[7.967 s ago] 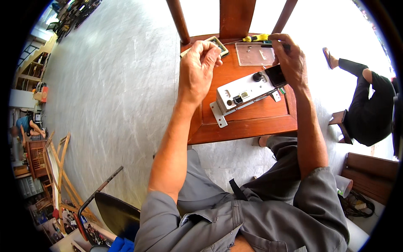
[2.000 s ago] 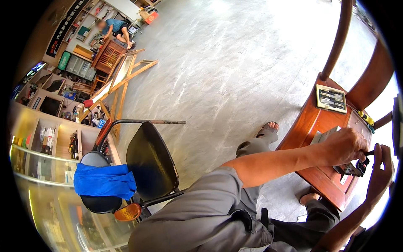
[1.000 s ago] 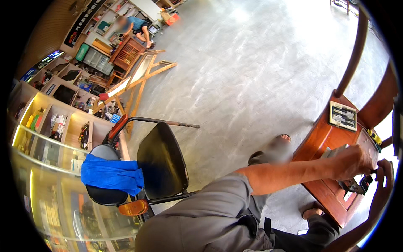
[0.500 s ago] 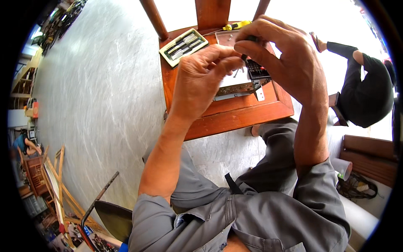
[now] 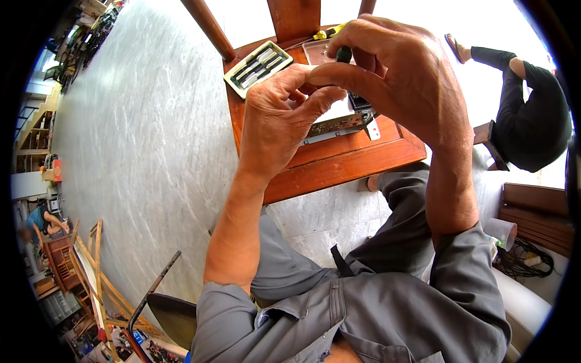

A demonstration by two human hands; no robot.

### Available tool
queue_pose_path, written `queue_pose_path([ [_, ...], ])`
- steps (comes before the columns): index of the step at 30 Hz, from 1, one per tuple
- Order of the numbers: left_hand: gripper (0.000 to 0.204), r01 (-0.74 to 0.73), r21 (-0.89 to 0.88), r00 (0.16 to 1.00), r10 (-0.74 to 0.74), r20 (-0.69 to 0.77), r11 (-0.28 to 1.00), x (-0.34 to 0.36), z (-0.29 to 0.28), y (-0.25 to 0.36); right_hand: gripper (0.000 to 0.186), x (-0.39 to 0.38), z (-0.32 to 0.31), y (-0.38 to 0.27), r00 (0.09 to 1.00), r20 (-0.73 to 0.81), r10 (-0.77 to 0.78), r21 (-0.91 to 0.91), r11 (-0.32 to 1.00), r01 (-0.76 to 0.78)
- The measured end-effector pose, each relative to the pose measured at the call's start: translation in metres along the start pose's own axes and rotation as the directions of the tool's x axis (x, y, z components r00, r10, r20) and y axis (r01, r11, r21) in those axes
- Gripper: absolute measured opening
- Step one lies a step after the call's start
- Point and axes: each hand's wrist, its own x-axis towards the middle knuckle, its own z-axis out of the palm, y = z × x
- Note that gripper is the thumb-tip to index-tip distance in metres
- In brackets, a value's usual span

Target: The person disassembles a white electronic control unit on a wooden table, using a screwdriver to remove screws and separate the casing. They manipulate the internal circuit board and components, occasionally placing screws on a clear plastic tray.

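My right hand (image 5: 393,78) is closed round a small screwdriver (image 5: 344,54); only its rounded dark green end shows between the fingers. Right beside it, my left hand (image 5: 281,115) pinches thumb and forefinger together, and what lies between them is hidden. Both hands hover over an opened electronic device (image 5: 339,125) with a circuit board along its near edge and a white flat part on top. The device lies on a reddish-brown wooden chair seat (image 5: 357,163), partly covered by my hands.
A pale case of small screwdrivers (image 5: 259,68) lies at the seat's left. Behind my right hand are a clear tray (image 5: 316,51) and a yellow-handled tool (image 5: 327,32). A person in black (image 5: 529,127) sits at the right. Wooden frames (image 5: 100,272) stand at the lower left.
Both hands have shifted slightly left and closer together. The right hand has turned so the screwdriver's green end shows more. The whole view has shifted a little.
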Motion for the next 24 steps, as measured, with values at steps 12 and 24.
queue_pose_path([
  [12,0.015,-0.022,-0.064,0.998,0.026,0.066,0.998,0.000,-0.002,0.001,0.026,-0.001,0.007,0.003,0.991,-0.044,-0.124,0.040,0.991,0.126],
  [24,0.014,-0.061,0.038,0.997,0.060,0.045,0.997,-0.003,0.003,0.005,0.015,0.000,0.011,0.003,0.991,-0.041,-0.124,0.037,0.991,0.125],
])
